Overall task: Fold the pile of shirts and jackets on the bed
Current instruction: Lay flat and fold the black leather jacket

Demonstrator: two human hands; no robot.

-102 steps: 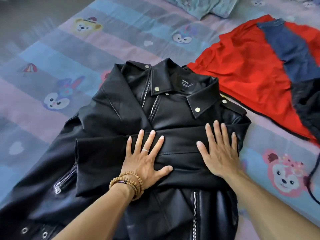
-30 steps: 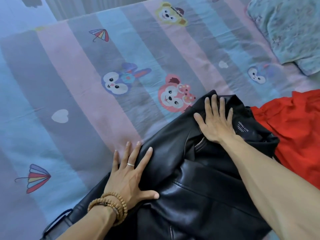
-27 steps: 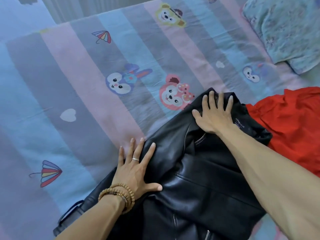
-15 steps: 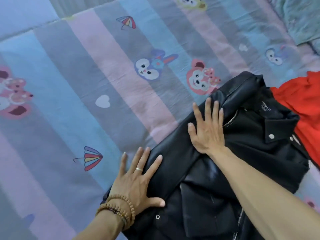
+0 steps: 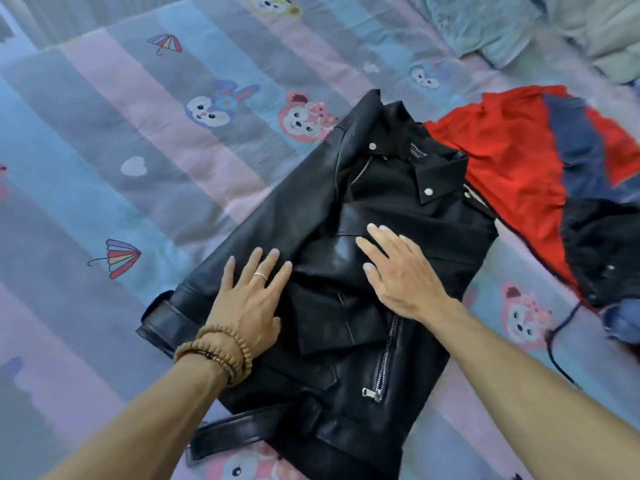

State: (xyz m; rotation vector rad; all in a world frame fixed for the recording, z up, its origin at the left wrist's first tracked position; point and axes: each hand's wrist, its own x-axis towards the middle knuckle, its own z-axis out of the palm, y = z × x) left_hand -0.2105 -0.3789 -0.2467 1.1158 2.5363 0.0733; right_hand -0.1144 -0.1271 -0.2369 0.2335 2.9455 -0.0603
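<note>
Item: glossy black leather jacket with metal zips and snap studs point(image 5: 349, 244), folded into a rough rectangle, sleeves crossed over its front, collar toward 1 o'clock, lying mid-frame on the striped pastel cartoon-print bedsheet point(image 5: 145, 140). Your left hand point(image 5: 250, 299), ringed and wearing wooden bead bracelets point(image 5: 216, 353), lies flat with fingers spread on the jacket's 9 o'clock side. Your right hand point(image 5: 398, 271) presses flat on the crossed sleeves, fingers straight. At 2 o'clock: a crumpled red-and-navy soft cloth garment point(image 5: 526, 157), touching the collar.
</note>
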